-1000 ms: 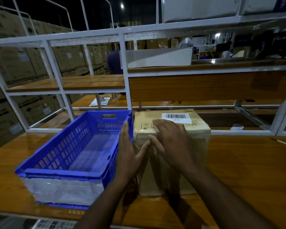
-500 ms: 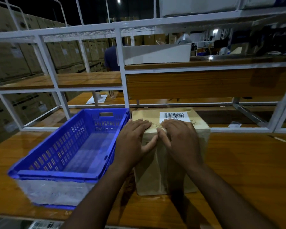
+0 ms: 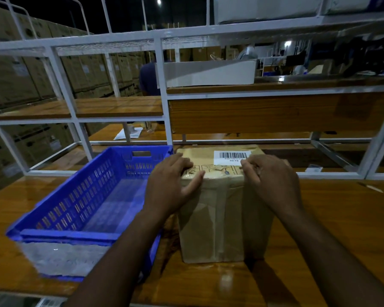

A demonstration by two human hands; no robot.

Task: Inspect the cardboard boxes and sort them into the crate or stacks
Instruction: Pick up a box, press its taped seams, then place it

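A cardboard box (image 3: pixel 224 216) stood upright on the wooden worktop (image 3: pixel 333 222), and everything else is placed from it. Both hands met it at its near top edge. The left hand (image 3: pixel 173 185) lay on the box's left top corner, its fingers (image 3: pixel 182 161) curled over the top face and the thumb pressed along the front edge. The right hand (image 3: pixel 273 180) gripped the right top corner, fingers bent over the top just beside a white barcode label (image 3: pixel 232 157) stuck on the box's lid. Just left of the box, nearly touching its side, sat a blue slotted crate (image 3: pixel 75 218) with nothing visible inside. Behind the box rose a white metal rack (image 3: pixel 164 89) carrying wooden shelves, and on the shelf above and behind it rested a white tray (image 3: pixel 211 73). Far beyond, to the left, stacked brown cartons (image 3: pixel 20 80) filled the dim background.
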